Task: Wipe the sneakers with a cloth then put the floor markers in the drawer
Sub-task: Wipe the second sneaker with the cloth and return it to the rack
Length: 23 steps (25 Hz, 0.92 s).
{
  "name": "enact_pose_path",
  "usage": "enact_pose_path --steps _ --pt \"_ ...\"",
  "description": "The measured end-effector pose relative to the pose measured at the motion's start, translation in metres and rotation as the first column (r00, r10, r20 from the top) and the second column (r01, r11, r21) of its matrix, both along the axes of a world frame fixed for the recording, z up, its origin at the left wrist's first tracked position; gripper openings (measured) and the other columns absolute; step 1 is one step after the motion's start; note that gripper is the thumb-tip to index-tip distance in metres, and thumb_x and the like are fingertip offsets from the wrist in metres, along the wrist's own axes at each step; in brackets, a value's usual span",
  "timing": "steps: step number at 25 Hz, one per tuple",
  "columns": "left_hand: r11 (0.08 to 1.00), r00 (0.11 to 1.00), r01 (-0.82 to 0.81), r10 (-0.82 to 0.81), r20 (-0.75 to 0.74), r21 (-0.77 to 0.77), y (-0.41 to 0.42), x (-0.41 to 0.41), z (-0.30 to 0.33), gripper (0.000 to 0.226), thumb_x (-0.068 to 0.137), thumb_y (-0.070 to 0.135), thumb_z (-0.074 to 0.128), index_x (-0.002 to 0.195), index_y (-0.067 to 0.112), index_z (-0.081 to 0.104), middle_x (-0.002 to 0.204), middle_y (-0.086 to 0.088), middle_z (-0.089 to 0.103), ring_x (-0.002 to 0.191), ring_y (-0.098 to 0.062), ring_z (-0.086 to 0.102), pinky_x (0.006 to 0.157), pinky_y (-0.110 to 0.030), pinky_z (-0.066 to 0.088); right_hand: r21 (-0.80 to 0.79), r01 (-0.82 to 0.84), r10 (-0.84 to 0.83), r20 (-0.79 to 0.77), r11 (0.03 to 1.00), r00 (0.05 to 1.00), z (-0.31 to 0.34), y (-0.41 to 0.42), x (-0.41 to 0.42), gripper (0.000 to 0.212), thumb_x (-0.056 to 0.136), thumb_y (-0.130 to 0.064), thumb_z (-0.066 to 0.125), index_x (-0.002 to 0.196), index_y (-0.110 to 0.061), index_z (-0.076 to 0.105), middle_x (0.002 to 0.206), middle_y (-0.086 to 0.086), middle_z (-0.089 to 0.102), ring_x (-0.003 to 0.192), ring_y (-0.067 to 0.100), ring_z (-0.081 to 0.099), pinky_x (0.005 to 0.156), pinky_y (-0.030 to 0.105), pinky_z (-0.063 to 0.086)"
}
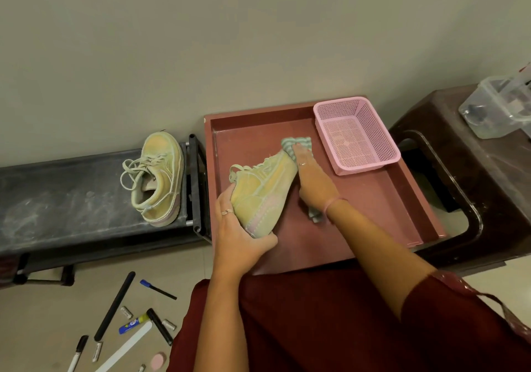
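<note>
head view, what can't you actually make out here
- Sole of the held sneaker: turned away from the camera, its heel covered by the left hand.
- Cloth: mostly hidden under the right hand; only its ends show.
- Clear container on the stool: cut off by the right edge, contents blurred.
- Markers on the floor: labels too small to read; some cut off by the bottom edge.

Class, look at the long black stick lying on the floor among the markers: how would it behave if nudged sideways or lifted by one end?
The black stick looks round and straight, so a sideways nudge would probably roll it across the smooth floor. It shows no bend, so it likely stays stiff when lifted by one end. It looks slim, probably light.
</note>
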<state>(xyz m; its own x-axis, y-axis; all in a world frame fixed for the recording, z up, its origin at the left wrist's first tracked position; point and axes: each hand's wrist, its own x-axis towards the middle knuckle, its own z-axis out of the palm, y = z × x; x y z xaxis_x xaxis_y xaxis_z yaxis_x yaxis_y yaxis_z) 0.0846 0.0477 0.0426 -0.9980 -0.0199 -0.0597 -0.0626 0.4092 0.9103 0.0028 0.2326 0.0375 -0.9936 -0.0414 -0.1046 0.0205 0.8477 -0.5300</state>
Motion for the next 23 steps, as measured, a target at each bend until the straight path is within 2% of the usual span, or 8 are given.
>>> enact_pose_path --steps 3,7,11,14,16,17,20,23 --pt "0.998 0.998 -0.064 0.064 0.007 -0.023 0.009 -0.002 0.002 0.12 0.06 0.013 0.084 0.152 0.024 0.008 0.145 0.01 0.018 0.133 -0.008 0.026 0.106 -0.027 0.03 -0.07 -0.022 0.029 0.098 0.997 0.995 -0.002 0.006 -0.022 0.088 0.075 0.016 0.039 0.151 -0.02 0.013 0.156 0.005 0.019 0.14 0.028 0.029 0.115 0.034 0.024" --pt "0.987 0.99 -0.141 0.141 -0.003 -0.073 0.014 -0.004 0.0 0.121 0.065 0.02 0.088 0.153 0.015 0.006 0.152 -0.004 0.015 0.137 -0.012 0.022 0.108 -0.022 0.023 -0.036 -0.004 0.008 0.132 0.999 0.991 0.002 -0.006 -0.014 0.088 0.076 0.016 0.038 0.152 -0.016 0.007 0.159 0.004 0.006 0.145 0.024 0.014 0.117 0.033 0.018" --pt "0.992 0.994 -0.083 0.076 -0.076 -0.092 -0.006 -0.007 -0.01 0.106 0.058 0.008 0.09 0.144 0.009 0.027 0.146 -0.005 0.028 0.123 0.001 0.029 0.094 0.005 0.018 -0.086 -0.364 0.366 0.007 0.927 0.931 0.022 -0.039 0.059 0.088 0.077 0.016 0.038 0.152 -0.018 0.006 0.158 -0.008 -0.004 0.145 0.009 -0.005 0.115 0.024 0.018" --pt "0.991 0.985 0.038 -0.058 -0.164 -0.125 -0.02 -0.007 -0.017 0.098 0.062 0.0 0.085 0.141 0.014 0.031 0.152 -0.003 0.024 0.136 0.001 0.024 0.103 0.002 0.018 0.057 -0.51 0.513 -0.13 0.858 0.849 0.016 -0.041 0.096 0.07 0.08 0.005 0.024 0.149 -0.01 0.023 0.158 0.001 0.015 0.145 0.017 0.015 0.113 0.028 0.028" --pt "0.99 0.976 0.065 -0.089 -0.197 -0.123 -0.023 -0.009 -0.02 0.098 0.06 -0.004 0.084 0.14 0.017 0.031 0.15 0.003 0.023 0.138 0.004 0.022 0.11 -0.007 0.021 0.264 -0.371 0.432 -0.235 0.89 0.871 0.003 -0.029 0.077 0.061 0.082 -0.002 0.024 0.141 -0.005 0.041 0.147 0.01 0.04 0.134 0.025 0.041 0.104 0.036 0.042" --pt "0.99 0.974 0.071 -0.095 -0.207 -0.12 -0.023 -0.01 -0.02 0.098 0.059 -0.005 0.084 0.14 0.016 0.032 0.15 0.004 0.024 0.139 0.0 0.022 0.112 -0.011 0.022 0.312 -0.254 0.339 -0.259 0.916 0.904 -0.004 -0.022 0.06 0.058 0.084 -0.002 0.028 0.14 -0.006 0.043 0.145 0.009 0.043 0.132 0.026 0.044 0.103 0.036 0.044" --pt "0.988 0.961 0.081 -0.112 -0.252 -0.129 -0.02 -0.011 -0.019 0.091 0.064 -0.001 0.084 0.138 0.018 0.035 0.15 0.0 0.028 0.142 -0.012 0.027 0.113 -0.013 0.022 0.264 -0.081 0.113 -0.109 0.961 0.988 -0.014 0.01 0.007 0.051 0.095 -0.003 0.033 0.145 -0.015 0.032 0.152 0.004 0.032 0.142 0.021 0.026 0.116 0.033 0.023" --pt "0.989 0.956 0.067 -0.102 -0.277 -0.133 -0.018 -0.011 -0.018 0.084 0.066 -0.003 0.082 0.137 0.013 0.039 0.147 -0.002 0.033 0.139 -0.007 0.03 0.113 -0.015 0.026 0.184 -0.016 0.018 -0.013 0.983 1.0 -0.013 0.018 -0.008 0.052 0.092 -0.002 0.038 0.141 -0.017 0.037 0.15 0.003 0.033 0.142 0.02 0.023 0.118 0.031 0.016"
